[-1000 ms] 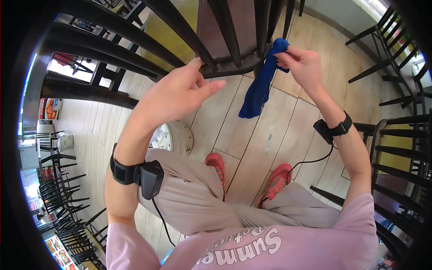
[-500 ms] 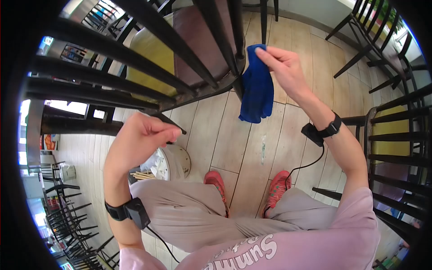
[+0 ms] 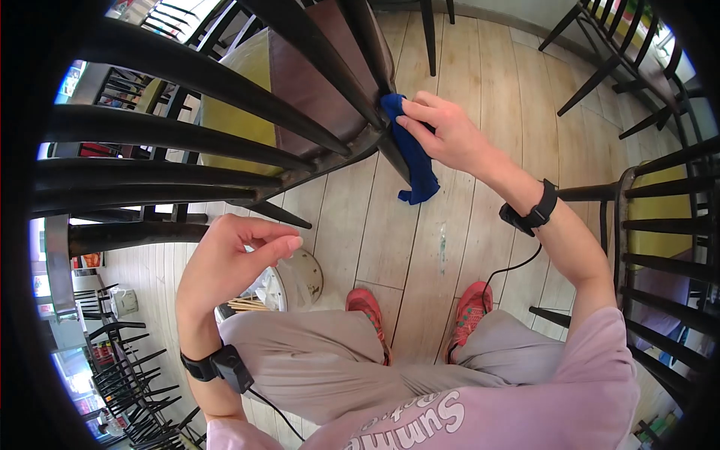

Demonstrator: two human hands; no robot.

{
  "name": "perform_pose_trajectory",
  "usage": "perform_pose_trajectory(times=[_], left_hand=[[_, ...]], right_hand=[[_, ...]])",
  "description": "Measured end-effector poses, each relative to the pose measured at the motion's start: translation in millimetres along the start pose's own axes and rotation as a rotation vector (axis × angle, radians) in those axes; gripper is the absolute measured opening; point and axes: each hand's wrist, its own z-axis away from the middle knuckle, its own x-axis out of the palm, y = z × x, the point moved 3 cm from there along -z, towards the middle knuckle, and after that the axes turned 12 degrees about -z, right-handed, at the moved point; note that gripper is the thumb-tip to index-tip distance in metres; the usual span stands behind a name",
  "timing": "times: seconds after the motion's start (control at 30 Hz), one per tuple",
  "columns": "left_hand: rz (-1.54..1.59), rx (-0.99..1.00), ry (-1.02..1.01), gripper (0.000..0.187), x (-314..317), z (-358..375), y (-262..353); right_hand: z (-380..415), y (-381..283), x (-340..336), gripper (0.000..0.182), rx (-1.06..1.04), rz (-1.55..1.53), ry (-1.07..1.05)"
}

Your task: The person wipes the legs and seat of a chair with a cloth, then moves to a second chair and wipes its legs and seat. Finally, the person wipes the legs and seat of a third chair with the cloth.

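Note:
A blue cloth (image 3: 418, 161) hangs from my right hand (image 3: 442, 131), pinched at its top between thumb and fingers. Its upper end lies against the seat corner and post of a dark chair (image 3: 341, 150), and the rest drapes down beside the chair leg. My left hand (image 3: 236, 255) is held in the air in front of the chair's back, fingers curled in toward the thumb, with nothing visible in it. The chair's slatted back faces me, and its padded seat (image 3: 315, 75) is part brown, part yellow-green.
A waste bin (image 3: 304, 277) with paper and wooden sticks stands on the tiled floor (image 3: 409, 247) below my left hand. Another dark chair (image 3: 664, 225) is close on my right, with more chairs (image 3: 600, 60) at the upper right. Several chairs stand along the left.
My right hand has moved left and slightly down, bringing the cloth against the chair's corner. The cloth is now bunched and narrower. My left hand has moved only a little.

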Motion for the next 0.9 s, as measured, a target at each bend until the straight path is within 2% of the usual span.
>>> perform_pose_trajectory(times=[0.23,0.3,0.43,0.5,0.63,0.7,0.8,0.83,0.9], left_hand=[[-0.04,0.006,-0.06,0.034,7,-18,0],[0.02,-0.032,-0.077,0.036,8,-23,0],[0.04,-0.016,-0.067,0.036,10,-28,2],[0.016,-0.01,-0.074,0.036,11,-26,6],[0.009,-0.038,-0.066,0.036,10,-18,12],[-0.002,-0.045,-0.05,0.038,8,-16,13],[0.123,-0.004,0.005,0.04,10,-19,4],[0.118,0.0,0.007,0.04,8,-20,4],[0.088,-0.015,0.009,0.041,8,-18,1]], right_hand=[[-5,6,0,0.018,0.157,-0.178,-0.055],[0,4,5,0.015,0.283,-0.477,-0.088],[-10,10,-1,0.013,0.113,-0.3,-0.111],[-17,7,-4,0.013,-0.21,0.011,0.026],[-18,1,-4,0.015,-0.132,0.056,0.023],[-16,5,-1,0.016,0.16,-0.311,-0.137],[-26,17,-4,0.017,0.137,-0.373,-0.117],[-30,14,-5,0.018,0.006,-0.282,-0.034],[-24,7,-1,0.017,0.024,-0.2,-0.046]])
